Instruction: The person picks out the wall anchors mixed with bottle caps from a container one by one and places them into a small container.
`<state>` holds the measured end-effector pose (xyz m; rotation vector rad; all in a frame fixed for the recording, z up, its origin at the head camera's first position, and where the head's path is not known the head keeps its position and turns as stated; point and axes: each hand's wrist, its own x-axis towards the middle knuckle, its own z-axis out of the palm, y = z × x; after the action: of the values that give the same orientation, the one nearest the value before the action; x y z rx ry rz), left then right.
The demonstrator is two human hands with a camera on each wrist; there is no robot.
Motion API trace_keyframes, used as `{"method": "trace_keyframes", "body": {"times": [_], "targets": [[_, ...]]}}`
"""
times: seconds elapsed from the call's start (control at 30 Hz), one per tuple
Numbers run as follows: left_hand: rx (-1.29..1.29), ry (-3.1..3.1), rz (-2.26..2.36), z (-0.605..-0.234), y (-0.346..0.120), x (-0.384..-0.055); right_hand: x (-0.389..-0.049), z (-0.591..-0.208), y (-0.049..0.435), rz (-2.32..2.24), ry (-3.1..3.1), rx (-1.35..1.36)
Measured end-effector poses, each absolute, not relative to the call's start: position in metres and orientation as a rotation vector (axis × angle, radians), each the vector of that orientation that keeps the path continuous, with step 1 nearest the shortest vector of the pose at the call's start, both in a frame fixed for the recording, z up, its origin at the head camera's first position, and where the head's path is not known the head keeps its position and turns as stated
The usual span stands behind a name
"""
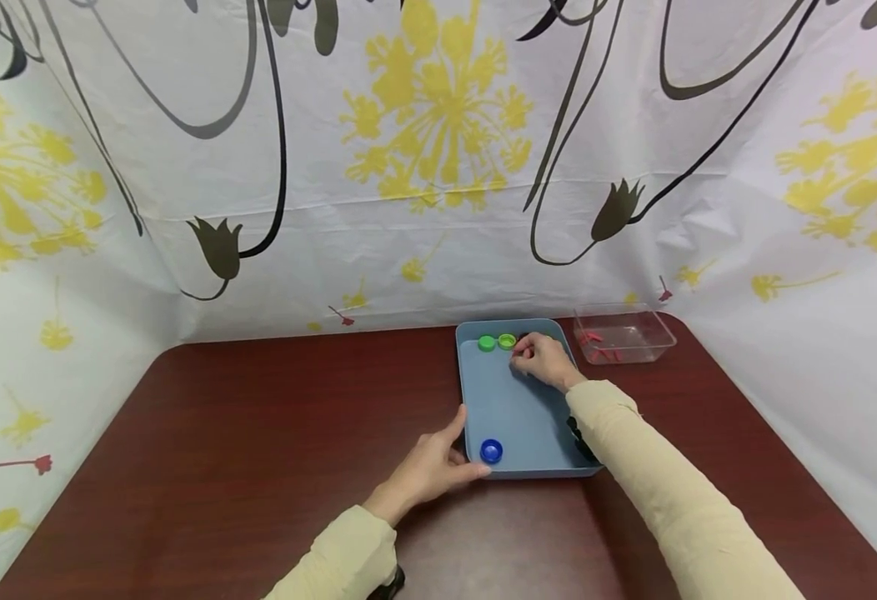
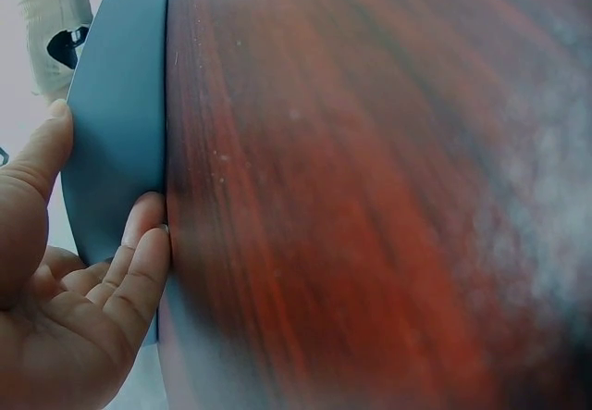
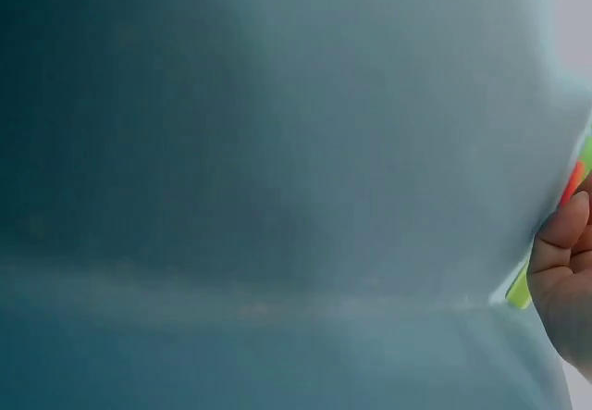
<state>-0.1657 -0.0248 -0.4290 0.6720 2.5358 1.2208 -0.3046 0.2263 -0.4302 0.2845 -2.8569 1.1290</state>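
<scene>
A shallow blue-grey tray (image 1: pixel 517 400) lies on the table. My left hand (image 1: pixel 431 462) grips its near left corner, thumb along the near wall (image 2: pixel 120 105) and fingers at the side. Inside that corner sits a blue bottle cap (image 1: pixel 491 452). Over the tray's far end, my right hand (image 1: pixel 545 360) pinches a small red piece (image 3: pixel 572 183), mostly hidden by the fingers. By these fingers are a green cap (image 1: pixel 487 342) and a yellow-green cap (image 1: pixel 507 342); a dark cap beyond is partly covered.
A clear plastic box (image 1: pixel 626 333) holding several red pieces (image 1: pixel 592 337) stands right of the tray's far end. The reddish-brown table (image 1: pixel 296 433) stretches left and toward me. A patterned white cloth (image 1: pixel 318 167) hangs behind the table and along its sides.
</scene>
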Motion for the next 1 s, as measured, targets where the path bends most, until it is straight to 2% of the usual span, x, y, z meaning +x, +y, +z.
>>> {"method": "trace_keyframes", "body": {"times": [0.33,0.57,0.8,1.0], "targets": [[0.628,2.523,1.236,-0.428,-0.024,-0.165,-0.303,-0.406,0.237,1.190,-2.684,0.182],[0.642,2.519,1.243,-0.427,-0.025,-0.164,-0.305,-0.397,0.251,1.290,-2.355,-0.134],[0.662,2.514,1.241,-0.426,-0.026,-0.165,-0.305,-0.387,0.266,1.629,-1.962,-0.379],[0.669,2.510,1.239,-0.428,-0.027,-0.166,-0.301,-0.379,0.281,1.506,-2.011,-0.513]]}}
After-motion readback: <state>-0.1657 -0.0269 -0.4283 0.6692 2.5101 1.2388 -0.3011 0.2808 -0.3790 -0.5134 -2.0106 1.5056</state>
